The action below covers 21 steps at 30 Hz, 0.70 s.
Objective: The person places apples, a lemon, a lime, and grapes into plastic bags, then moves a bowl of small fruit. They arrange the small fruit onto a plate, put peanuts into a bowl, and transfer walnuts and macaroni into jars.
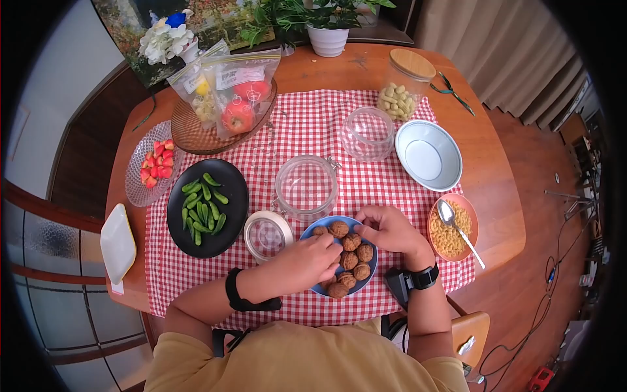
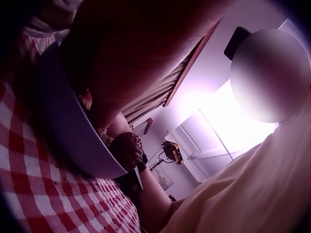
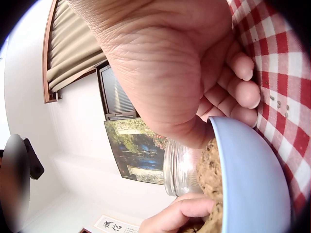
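A blue bowl [image 3: 255,179] of whole brown walnuts [image 1: 349,261] stands close to the person's body. My right hand [image 1: 394,230] grips its far right rim, the thumb over the inside and the other fingers curled against the outer wall. From the left, my left hand [image 1: 308,262] reaches into the bowl, its fingers bent around a walnut at the left side; the palm hides part of that grasp. In the left wrist view, another walnut [image 2: 127,150] shows above the near rim. Just beyond the bowl sits a clear glass jar [image 1: 305,189], with a round glass-centred lid [image 1: 268,236] to its left.
Left are a black plate [image 1: 179,225] of small cucumbers, a glass dish [image 1: 136,173] of cut red fruit and a white tray [image 1: 117,245]. Right are an orange bowl [image 1: 434,247] with a spoon, a white bowl [image 1: 429,157] and a wooden-lidded nut jar [image 1: 398,98]. Bagged fruit [image 1: 238,95] lies behind.
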### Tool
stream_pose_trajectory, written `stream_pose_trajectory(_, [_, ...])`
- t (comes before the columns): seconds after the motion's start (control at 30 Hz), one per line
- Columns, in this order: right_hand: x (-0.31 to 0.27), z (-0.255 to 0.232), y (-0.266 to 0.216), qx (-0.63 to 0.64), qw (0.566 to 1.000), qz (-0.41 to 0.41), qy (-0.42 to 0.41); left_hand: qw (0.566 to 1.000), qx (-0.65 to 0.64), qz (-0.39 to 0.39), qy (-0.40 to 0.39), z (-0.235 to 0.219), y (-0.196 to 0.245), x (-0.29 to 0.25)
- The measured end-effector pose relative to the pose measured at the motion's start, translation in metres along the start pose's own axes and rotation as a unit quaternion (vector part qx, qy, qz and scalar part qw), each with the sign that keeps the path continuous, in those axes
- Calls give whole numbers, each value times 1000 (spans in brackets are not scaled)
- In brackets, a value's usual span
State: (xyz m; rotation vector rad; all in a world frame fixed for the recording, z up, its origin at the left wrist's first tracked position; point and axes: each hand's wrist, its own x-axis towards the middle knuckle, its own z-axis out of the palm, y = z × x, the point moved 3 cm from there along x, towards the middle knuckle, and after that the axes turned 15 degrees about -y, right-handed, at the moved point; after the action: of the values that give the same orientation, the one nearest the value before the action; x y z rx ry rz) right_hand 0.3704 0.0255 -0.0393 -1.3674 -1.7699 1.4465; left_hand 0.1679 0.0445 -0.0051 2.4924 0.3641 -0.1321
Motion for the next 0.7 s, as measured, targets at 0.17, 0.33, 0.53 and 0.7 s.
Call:
stream_pose_trajectory(0.17, [0,-1,0,-4,1000,3,-4,996,-67,30,44,-33,8,-1])
stream_pose_trajectory(0.33, [-1,-2,-5,14,1000,14,-12,979,7,-22,200,-90,-2,-1])
stream_pose_trajectory(0.53, [-2,-1,-3,25,1000,2,-12,983,26,-72,164,-89,-35,10])
stream_pose_trajectory(0.7, [-2,-2,-8,10,1000,16,-13,971,65,-13,229,-90,-20,8])
